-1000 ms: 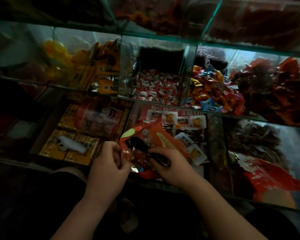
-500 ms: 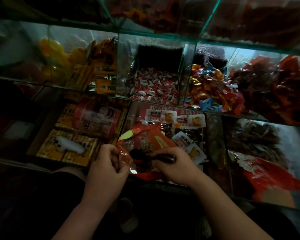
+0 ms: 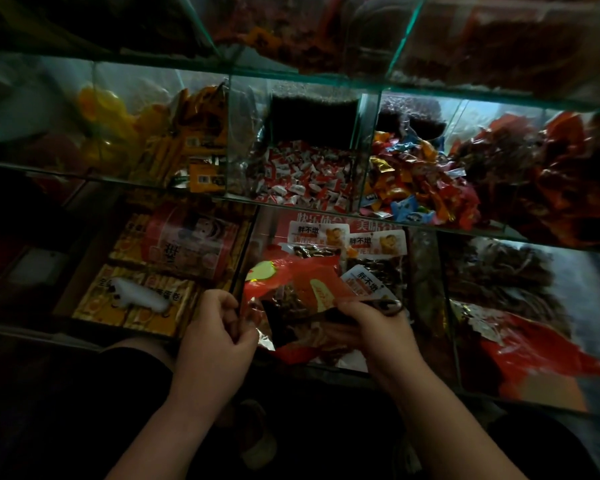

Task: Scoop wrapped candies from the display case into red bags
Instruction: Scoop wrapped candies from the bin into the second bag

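We've got the red bag (image 3: 302, 299) over the front middle bin of the display case (image 3: 329, 367). Our left hand (image 3: 219, 336) pinches its foil mouth edge, and our right hand (image 3: 378, 329) is closed around a dark scoop (image 3: 383, 304) at the opening. Best bet: keep the mouth stretched wide and tip slowly so the brown wrapped candies (image 3: 288, 297) slide in, not over the lip.
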Tool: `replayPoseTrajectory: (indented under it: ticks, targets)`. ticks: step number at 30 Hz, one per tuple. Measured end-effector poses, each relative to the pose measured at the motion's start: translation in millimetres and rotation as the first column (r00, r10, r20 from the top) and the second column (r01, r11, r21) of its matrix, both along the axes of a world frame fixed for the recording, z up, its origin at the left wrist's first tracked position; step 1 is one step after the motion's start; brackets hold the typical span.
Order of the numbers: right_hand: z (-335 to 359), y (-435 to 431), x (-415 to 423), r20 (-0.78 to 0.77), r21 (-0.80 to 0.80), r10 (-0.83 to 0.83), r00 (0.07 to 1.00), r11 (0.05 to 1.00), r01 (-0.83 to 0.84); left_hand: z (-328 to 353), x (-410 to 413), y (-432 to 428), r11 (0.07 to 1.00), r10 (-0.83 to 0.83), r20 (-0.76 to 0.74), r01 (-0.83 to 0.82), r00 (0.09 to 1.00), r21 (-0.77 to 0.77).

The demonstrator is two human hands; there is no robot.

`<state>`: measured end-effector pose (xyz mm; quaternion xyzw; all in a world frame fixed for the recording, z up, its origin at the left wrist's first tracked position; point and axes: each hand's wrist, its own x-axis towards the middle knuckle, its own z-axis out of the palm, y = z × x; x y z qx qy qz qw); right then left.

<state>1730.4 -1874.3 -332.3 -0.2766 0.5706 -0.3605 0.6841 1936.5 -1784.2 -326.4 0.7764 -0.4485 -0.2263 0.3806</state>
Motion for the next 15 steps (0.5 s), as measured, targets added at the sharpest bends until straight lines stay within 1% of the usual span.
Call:
replayPoseTrajectory:
  ticks: [2,3,6,10,12,13,15]
  targets:
    - [5.9,-1.4,-12.5,0.099,0.042,-0.109,0.989,0.994,0.105,1.6,0.7,-2.3,1.0,0.017,-0.008,-0.017,1.0,-0.009]
    - [10.5,-1.5,-19.6,0.145,0.06,-0.139,0.98,0.989,0.132,2.5,1.1,-4.0,1.0,0.023,-0.008,-0.024,1.0,-0.015]
    - [23.5,-0.2,-41.7,0.25,0.087,-0.175,0.952,0.984,0.157,5.3,1.6,-11.2,0.998,0.037,-0.007,-0.037,0.999,-0.041]
    - [40.3,1.9,-65.4,0.275,0.083,-0.231,0.933,0.973,0.216,11.8,-3.3,-20.0,0.997,0.06,0.038,-0.058,0.998,-0.054]
    - [49.8,3.3,-72.1,0.271,0.057,-0.253,0.929,0.967,0.247,16.1,-9.3,-23.5,0.995,0.055,0.051,-0.05,0.997,-0.089]
    - [54.5,4.5,-75.1,0.268,0.038,-0.258,0.928,0.965,0.258,19.1,-13.4,-25.7,0.99,0.043,0.098,-0.029,0.994,-0.136]
    - [62.5,7.4,-81.1,0.259,-0.013,-0.258,0.931,0.963,0.271,26.6,-24.4,-31.0,0.963,0.007,0.279,0.069,0.96,-0.262]
